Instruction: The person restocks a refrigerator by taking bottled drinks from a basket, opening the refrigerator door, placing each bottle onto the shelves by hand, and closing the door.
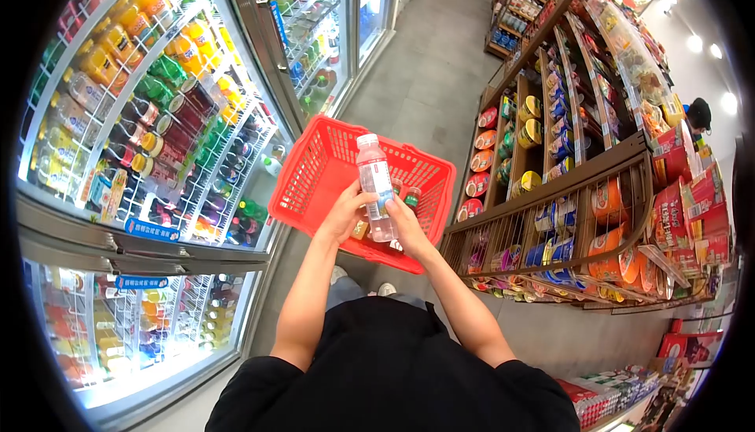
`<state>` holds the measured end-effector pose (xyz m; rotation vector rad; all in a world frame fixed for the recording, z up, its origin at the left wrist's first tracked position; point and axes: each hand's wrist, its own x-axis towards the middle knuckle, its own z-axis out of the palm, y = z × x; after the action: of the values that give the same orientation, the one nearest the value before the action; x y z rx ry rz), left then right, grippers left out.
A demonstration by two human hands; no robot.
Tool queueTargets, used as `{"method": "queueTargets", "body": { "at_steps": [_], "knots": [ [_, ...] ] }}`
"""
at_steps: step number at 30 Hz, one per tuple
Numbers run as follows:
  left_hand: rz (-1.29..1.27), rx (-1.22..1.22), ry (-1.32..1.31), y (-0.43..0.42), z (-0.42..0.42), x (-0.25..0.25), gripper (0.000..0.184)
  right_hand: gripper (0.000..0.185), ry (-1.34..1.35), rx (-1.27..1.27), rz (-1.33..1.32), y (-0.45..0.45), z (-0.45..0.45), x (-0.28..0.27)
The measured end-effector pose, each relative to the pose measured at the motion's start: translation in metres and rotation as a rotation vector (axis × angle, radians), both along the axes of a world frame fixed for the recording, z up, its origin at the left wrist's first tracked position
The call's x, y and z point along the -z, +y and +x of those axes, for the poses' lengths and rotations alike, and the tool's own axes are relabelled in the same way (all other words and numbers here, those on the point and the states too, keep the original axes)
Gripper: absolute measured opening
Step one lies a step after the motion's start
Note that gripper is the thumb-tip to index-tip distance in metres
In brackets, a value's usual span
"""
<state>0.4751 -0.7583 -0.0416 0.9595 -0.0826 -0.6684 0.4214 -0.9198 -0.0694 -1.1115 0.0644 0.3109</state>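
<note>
Both hands hold one clear plastic bottle with a white cap and a red, white and blue label (375,172). My left hand (344,213) has its fingers round the bottle's left side, and my right hand (409,226) grips its lower right side. The bottle is over a red plastic basket (311,166) with slotted walls. Inside the basket, several small bottles or jars (412,197) lie partly hidden behind the bottle and my right hand. What bears the basket's weight is not visible.
Glass-door coolers full of drinks (141,117) line the left side. Brown shelving with packaged noodles (543,133) stands at the right. A grey tiled aisle (429,62) runs between them. Near the right edge, a person's dark-haired head (697,115) shows behind the shelves.
</note>
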Motion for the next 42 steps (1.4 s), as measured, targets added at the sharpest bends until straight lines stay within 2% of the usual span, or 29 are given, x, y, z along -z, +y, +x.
{"method": "queueTargets", "body": {
  "at_steps": [2,3,5,8,11,13,16,20,22,24,26,28,29,34,36,37,40,41,42],
  "knots": [
    [0.001,-0.114,-0.199,-0.008,-0.012,0.006,0.053,0.057,-0.077,0.017,-0.066,-0.009,-0.005,0.009],
    [0.006,-0.129,-0.203,-0.013,-0.02,0.007,0.053,0.057,-0.08,0.001,-0.061,-0.013,-0.008,0.007],
    [0.128,-0.332,-0.133,-0.022,-0.038,0.01,0.054,0.056,-0.104,0.063,-0.124,-0.02,-0.015,0.003],
    [0.084,-0.405,-0.081,-0.036,-0.062,0.021,0.057,0.057,-0.251,0.128,-0.178,-0.025,-0.027,0.013],
    [0.141,-0.456,-0.107,-0.043,-0.087,0.028,0.056,0.06,-0.269,0.122,-0.227,-0.027,-0.043,0.016],
    [0.222,-0.477,-0.141,-0.044,-0.1,0.02,0.058,0.06,-0.28,0.084,-0.243,-0.023,-0.055,-0.011],
    [0.208,-0.524,-0.237,-0.043,-0.12,0.003,0.069,0.058,-0.424,0.114,-0.312,-0.008,-0.056,-0.014],
    [0.176,-0.654,-0.252,-0.026,-0.136,-0.005,0.074,0.057,-0.423,-0.025,-0.25,0.008,-0.067,-0.008],
    [0.212,-0.717,-0.259,-0.013,-0.144,-0.001,0.072,0.051,-0.472,-0.024,-0.379,0.018,-0.071,-0.023],
    [0.191,-0.742,-0.221,0.001,-0.154,0.001,0.069,0.051,-0.395,-0.12,-0.382,0.025,-0.071,-0.033],
    [0.211,-0.791,-0.222,0.014,-0.162,0.003,0.065,0.049,-0.294,-0.224,-0.284,0.033,-0.058,-0.015],
    [0.141,-0.817,-0.179,0.027,-0.169,0.007,0.063,0.048,-0.168,-0.227,-0.025,0.059,-0.053,-0.015],
    [0.141,-0.818,-0.172,0.033,-0.175,0.011,0.062,0.048,-0.19,-0.314,-0.008,0.067,-0.048,-0.003],
    [0.203,-1.026,-0.161,0.067,-0.22,0.022,0.064,0.039,-0.194,-0.603,-0.088,0.125,-0.06,-0.026],
    [0.251,-1.129,-0.145,0.088,-0.237,0.03,0.063,0.042,-0.242,-0.716,-0.217,0.151,-0.065,-0.002],
    [0.357,-1.115,-0.162,0.101,-0.245,0.036,0.065,0.047,-0.285,-0.703,-0.246,0.166,-0.073,-0.002],
    [0.49,-1.094,-0.154,0.136,-0.26,0.042,0.07,0.049,-0.21,-0.742,-0.098,0.203,-0.084,-0.002],
    [0.606,-1.088,-0.105,0.15,-0.264,0.054,0.075,0.047,-0.18,-0.761,-0.098,0.212,-0.085,-0.002],
    [0.604,-1.102,-0.105,0.161,-0.267,0.053,0.075,0.047,-0.185,-0.774,-0.1,0.224,-0.086,-0.005]
  ]
}}
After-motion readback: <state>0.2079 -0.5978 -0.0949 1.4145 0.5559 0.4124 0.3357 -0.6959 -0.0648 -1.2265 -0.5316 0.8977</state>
